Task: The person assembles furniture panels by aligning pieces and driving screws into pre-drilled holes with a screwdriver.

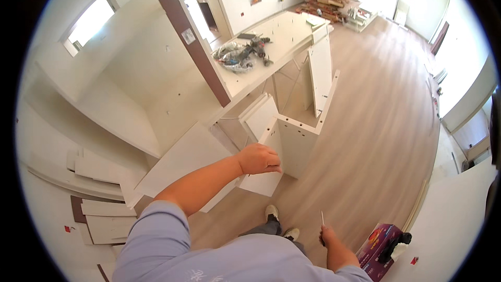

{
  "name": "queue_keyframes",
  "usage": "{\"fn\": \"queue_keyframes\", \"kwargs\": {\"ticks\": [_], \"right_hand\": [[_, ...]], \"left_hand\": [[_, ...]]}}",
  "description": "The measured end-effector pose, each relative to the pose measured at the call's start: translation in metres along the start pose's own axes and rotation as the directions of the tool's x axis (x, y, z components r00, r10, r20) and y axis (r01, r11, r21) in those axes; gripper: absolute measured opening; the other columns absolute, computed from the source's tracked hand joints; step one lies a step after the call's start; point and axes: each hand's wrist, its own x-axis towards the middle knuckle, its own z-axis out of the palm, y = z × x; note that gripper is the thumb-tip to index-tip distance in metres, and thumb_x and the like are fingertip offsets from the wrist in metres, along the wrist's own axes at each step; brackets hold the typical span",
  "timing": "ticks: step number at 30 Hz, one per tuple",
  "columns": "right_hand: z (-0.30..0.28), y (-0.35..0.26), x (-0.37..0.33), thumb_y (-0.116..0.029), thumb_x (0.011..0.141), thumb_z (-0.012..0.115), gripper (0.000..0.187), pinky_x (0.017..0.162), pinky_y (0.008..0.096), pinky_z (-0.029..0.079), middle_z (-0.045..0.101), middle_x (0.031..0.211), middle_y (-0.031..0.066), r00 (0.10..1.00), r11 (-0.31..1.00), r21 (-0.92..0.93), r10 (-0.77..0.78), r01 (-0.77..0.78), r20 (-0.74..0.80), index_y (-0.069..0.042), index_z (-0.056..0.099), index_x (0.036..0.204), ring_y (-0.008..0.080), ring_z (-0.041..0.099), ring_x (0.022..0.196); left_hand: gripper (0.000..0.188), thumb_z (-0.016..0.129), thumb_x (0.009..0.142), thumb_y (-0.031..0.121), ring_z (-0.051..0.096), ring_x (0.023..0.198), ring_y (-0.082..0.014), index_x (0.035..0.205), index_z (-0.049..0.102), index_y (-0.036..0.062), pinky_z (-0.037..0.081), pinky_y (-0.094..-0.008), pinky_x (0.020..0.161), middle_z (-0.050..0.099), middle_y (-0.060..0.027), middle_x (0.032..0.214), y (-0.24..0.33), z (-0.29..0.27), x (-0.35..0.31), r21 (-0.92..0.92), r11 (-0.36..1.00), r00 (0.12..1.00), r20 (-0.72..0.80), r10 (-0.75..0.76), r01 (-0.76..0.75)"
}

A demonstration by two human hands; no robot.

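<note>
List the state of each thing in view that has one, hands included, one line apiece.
Left hand, curled closed; grip contents hidden
Right hand, closed around a thin tool
Thin tool, held, tip upward in the picture
White panel with drilled edge, upright
Clear plastic bag, crumpled
Wood scraps, heaped
Purple box, open or closed unclear

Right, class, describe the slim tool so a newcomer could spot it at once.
Start at the wood-look floor; near its lower end, find the right hand, left of the purple box. The slim tool juts from that hand: unlike the bulky box, it shows a thin, straight, pale shaft.
</note>
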Motion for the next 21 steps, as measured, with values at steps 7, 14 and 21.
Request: {"fn": "queue_keyframes", "kwargs": {"ticks": [7,14,21], "right_hand": [[-0.089,0.093,-0.077,-0.051,0.105,0.055,0.049,0.046,0.0412,0.044,0.056,0.062,0.0092,0.988,0.973,0.226,-0.022,0.056,-0.15,-0.006,0.058,0.086,0.025,0.054,0.048],[-0.111,0.215,-0.074,-0.045,0.107,0.053,0.045,0.072,0.0493,0.055,0.071,0.089,0.0223,0.816,0.785,-0.465,-0.543,0.409,-0.198,-0.002,0.066,0.1,0.0351,0.068,0.075],[-0.017,0.126,-0.161,-0.044,0.106,0.054,0.043,0.074,0.0487,0.055,0.072,0.092,0.0237,0.781,0.745,-0.495,-0.595,0.447,-0.189,-0.002,0.067,0.104,0.0357,0.07,0.079]], "left_hand": [[0.028,0.074,0.095,0.037,0.067,0.079,-0.0301,0.087,0.071,0.0104,0.054,-0.0425,0.07,0.068,-0.0075,0.081,0.009,-0.006,-0.018,-0.098,0.988,0.979,-0.149,-0.137,0.123],[0.021,0.076,0.095,0.026,0.067,0.077,-0.0181,0.097,0.072,0.0063,0.052,-0.036,0.068,0.067,-0.005,0.08,0.029,0.011,0.001,-0.564,0.721,0.71,-0.305,-0.635,0.402],[0.011,0.062,0.101,0.009,0.064,0.078,-0.0123,0.111,0.066,0.0068,0.051,-0.0264,0.064,0.068,-0.0035,0.096,0.136,0.049,-0.072,-0.93,-0.259,0.73,0.365,-0.578,0.26]]}}
